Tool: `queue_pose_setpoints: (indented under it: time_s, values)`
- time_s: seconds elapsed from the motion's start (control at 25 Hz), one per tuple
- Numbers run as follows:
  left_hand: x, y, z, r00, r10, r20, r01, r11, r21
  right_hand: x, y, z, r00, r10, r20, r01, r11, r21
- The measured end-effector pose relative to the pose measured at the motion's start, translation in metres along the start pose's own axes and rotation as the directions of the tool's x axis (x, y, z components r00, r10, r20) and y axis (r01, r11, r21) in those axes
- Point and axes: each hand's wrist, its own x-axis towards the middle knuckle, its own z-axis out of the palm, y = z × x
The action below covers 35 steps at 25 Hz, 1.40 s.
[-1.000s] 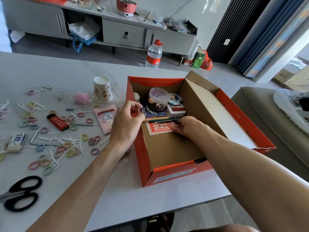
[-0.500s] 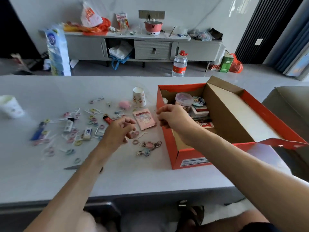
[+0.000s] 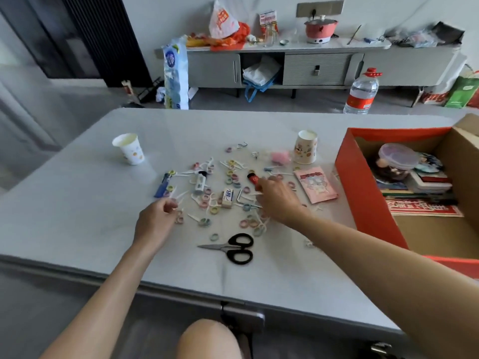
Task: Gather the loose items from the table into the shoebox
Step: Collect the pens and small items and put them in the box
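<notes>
red letters "ing" on the white bag (image 3: pixel 435 97) at far right; other print too blurred

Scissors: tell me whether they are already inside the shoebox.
No, the black-handled scissors lie flat on the table, left of the orange shoebox and outside its walls.

Bare table (image 3: pixel 72 208) lies open left of the scattered rings (image 3: pixel 214 210), while scissors (image 3: pixel 234 247) lie near the front edge and the shoebox (image 3: pixel 363 187) wall bounds the right.
</notes>
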Motion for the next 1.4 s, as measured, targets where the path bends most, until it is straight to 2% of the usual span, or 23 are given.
queue_pose_setpoints:
  time_s: [0.12, 0.2, 0.28, 0.36, 0.44, 0.56, 0.64, 0.72, 0.8, 0.88, 0.92, 1.0, 1.04, 1.12, 1.2, 1.28, 1.4]
  values:
    - [0.024, -0.009, 0.004, 0.997, 0.022, -0.067, -0.017, 0.998, 0.067, 0.026, -0.010, 0.019, 0.993, -0.109, 0.049, 0.117, 0.975, -0.190]
    - [0.041, -0.013, 0.009, 0.995, 0.035, -0.093, -0.026, 0.994, 0.103, 0.032, -0.018, 0.036, 0.990, -0.119, 0.073, 0.134, 0.962, -0.240]
    - [0.059, -0.015, 0.012, 0.989, 0.042, -0.140, -0.024, 0.992, 0.126, 0.037, -0.021, 0.042, 0.993, -0.117, 0.026, 0.120, 0.962, -0.246]
    - [0.078, -0.015, 0.013, 0.983, 0.050, -0.179, -0.015, 0.981, 0.192, 0.050, -0.018, 0.039, 0.989, -0.117, -0.094, 0.093, 0.969, -0.229]
    - [0.093, -0.009, 0.015, 0.985, 0.044, -0.165, 0.000, 0.966, 0.259, 0.062, -0.012, 0.033, 0.982, -0.059, -0.177, 0.025, 0.982, -0.189]
    - [0.113, -0.003, 0.022, 0.995, 0.010, -0.100, 0.025, 0.938, 0.344, 0.074, -0.002, 0.033, 0.996, 0.050, -0.072, -0.064, 0.978, -0.198]
    - [0.127, -0.004, 0.022, 0.999, -0.018, -0.046, 0.033, 0.943, 0.332, 0.078, 0.000, 0.034, 0.997, 0.066, -0.034, -0.071, 0.978, -0.194]
    - [0.140, -0.007, 0.016, 0.995, -0.094, -0.017, 0.095, 0.962, 0.256, 0.080, 0.000, 0.034, 0.997, 0.055, -0.049, -0.060, 0.991, -0.120]
    - [0.145, -0.006, 0.011, 0.991, -0.130, -0.046, 0.137, 0.958, 0.251, 0.077, 0.000, 0.035, 0.995, 0.050, -0.089, -0.049, 0.999, 0.013]
    - [0.141, 0.003, 0.015, 0.994, -0.035, -0.108, 0.064, 0.959, 0.276, 0.069, -0.003, 0.035, 0.988, 0.092, -0.123, -0.067, 0.978, 0.198]
    - [0.136, 0.010, 0.019, 0.993, 0.029, -0.114, 0.002, 0.964, 0.267, 0.064, -0.007, 0.035, 0.984, 0.141, -0.112, -0.096, 0.936, 0.338]
    - [0.124, 0.023, 0.035, 0.992, 0.107, -0.068, -0.087, 0.963, 0.253, 0.047, -0.017, 0.032, 0.971, 0.238, -0.001, -0.186, 0.764, 0.617]
    - [0.118, 0.028, 0.044, 0.993, 0.114, -0.018, -0.105, 0.956, 0.273, 0.037, -0.020, 0.029, 0.965, 0.258, 0.051, -0.219, 0.683, 0.696]
    - [0.108, 0.035, 0.059, 0.993, 0.080, 0.090, -0.107, 0.931, 0.349, 0.020, -0.024, 0.021, 0.962, 0.246, 0.118, -0.248, 0.610, 0.752]
    - [0.102, 0.038, 0.066, 0.990, 0.064, 0.126, -0.107, 0.919, 0.380, 0.006, -0.029, 0.007, 0.962, 0.218, 0.167, -0.262, 0.547, 0.795]
    - [0.098, 0.043, 0.066, 0.993, 0.048, 0.109, -0.085, 0.928, 0.362, -0.001, -0.033, -0.011, 0.958, 0.212, 0.191, -0.274, 0.491, 0.827]
    - [0.089, 0.063, 0.051, 0.996, 0.081, 0.033, -0.087, 0.953, 0.289, -0.007, -0.037, -0.037, 0.964, 0.196, 0.182, -0.257, 0.493, 0.831]
